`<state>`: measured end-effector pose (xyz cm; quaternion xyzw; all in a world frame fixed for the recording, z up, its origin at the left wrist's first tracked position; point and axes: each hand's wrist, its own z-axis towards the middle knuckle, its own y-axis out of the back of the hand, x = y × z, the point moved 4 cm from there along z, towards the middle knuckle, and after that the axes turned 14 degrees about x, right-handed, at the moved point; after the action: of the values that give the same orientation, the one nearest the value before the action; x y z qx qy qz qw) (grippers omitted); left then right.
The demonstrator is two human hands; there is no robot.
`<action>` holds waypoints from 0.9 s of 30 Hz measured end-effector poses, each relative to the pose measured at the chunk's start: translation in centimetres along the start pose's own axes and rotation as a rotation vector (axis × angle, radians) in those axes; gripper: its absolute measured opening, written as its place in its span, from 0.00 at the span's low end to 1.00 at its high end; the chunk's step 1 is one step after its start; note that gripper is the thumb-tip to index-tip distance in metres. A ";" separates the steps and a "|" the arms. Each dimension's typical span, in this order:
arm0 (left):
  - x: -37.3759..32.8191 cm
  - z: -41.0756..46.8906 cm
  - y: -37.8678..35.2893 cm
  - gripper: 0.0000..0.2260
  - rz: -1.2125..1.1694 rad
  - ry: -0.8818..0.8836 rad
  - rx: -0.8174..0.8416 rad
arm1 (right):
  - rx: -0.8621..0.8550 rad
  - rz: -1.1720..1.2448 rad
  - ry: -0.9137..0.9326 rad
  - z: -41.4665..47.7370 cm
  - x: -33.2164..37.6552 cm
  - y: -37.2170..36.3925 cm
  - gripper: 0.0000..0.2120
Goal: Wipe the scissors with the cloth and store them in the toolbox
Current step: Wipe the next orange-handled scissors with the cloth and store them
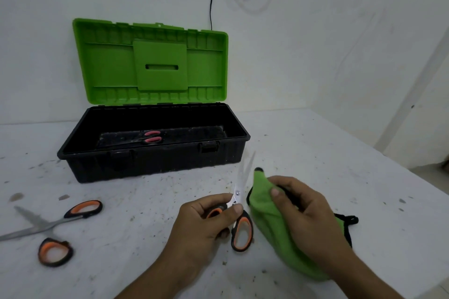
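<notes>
Green cloth (269, 222), held in the right grip (313, 223), lies just right of the scissors (239, 189); left grip (206, 223) pinches their handles, blades pointing away.

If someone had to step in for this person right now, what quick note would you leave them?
Left hand: grips the orange-handled scissors by a handle, blades pointing toward the toolbox.
Right hand: holds the green cloth right beside those scissors.
Toolbox: open, lid up, red-handled scissors already inside.
Second orange pair: lying open on the table, far left.
Left to do: wipe the held pair and store it; then probably the same for the second orange pair.
</notes>
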<state>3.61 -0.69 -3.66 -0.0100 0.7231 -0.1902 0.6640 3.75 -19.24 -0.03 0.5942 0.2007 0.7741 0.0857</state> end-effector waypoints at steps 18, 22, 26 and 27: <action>-0.6 -0.1 0.3 0.04 0.185 0.010 -0.018 | 0.144 -0.991 0.317 0.3 0.2 -1.5 0.23; -1.0 -0.2 0.3 0.04 0.268 0.009 -0.004 | 0.201 -1.111 0.439 0.0 0.8 -1.6 0.24; -1.3 -0.3 0.2 0.05 0.313 0.016 0.030 | 0.306 -1.277 0.556 -0.7 0.8 -2.6 0.23; -1.3 -0.4 0.1 0.05 0.321 0.023 0.031 | 0.309 -1.302 0.561 -0.6 0.8 -2.6 0.23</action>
<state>3.43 -0.10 -2.41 0.1183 0.7198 -0.0927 0.6777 2.64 -16.74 -0.56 0.1384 0.6355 0.6521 0.3896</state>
